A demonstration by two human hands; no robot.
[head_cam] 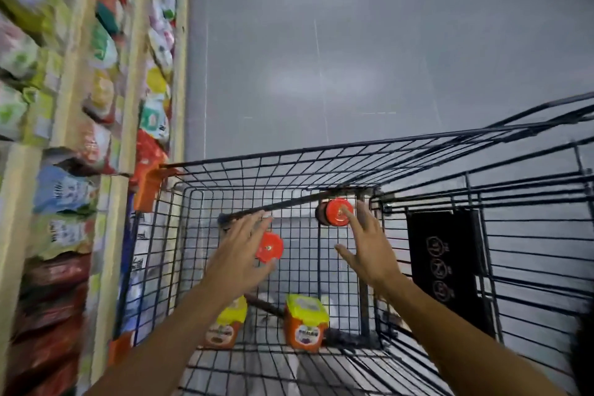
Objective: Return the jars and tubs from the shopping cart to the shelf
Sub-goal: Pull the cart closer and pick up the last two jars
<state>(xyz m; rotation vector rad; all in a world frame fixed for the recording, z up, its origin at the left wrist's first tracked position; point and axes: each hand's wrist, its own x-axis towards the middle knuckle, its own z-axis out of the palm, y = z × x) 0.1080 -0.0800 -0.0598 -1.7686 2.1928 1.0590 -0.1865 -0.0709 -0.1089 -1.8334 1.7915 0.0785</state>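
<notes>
Two red-lidded jars lie in the shopping cart (180,235): the far jar (334,213) at the basket's one o'clock corner, the near jar (269,247) toward eleven. Two yellow-lidded tubs, the left tub (225,325) and the right tub (305,321), stand at six. My right hand (369,251) hovers fingers spread, a fingertip at the far jar's lid; my left hand (244,254) is spread over the near jar, gripping nothing. All four items remain to be carried to the shelf (106,100) at nine o'clock.

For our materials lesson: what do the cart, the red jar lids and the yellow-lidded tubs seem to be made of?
Cart: dark coated metal wire, seen in its thin rigid grid.
Red jar lids: probably plastic; smooth, glossy, uniform colour.
Yellow-lidded tubs: likely plastic with printed orange labels; blur leaves it open.
</notes>
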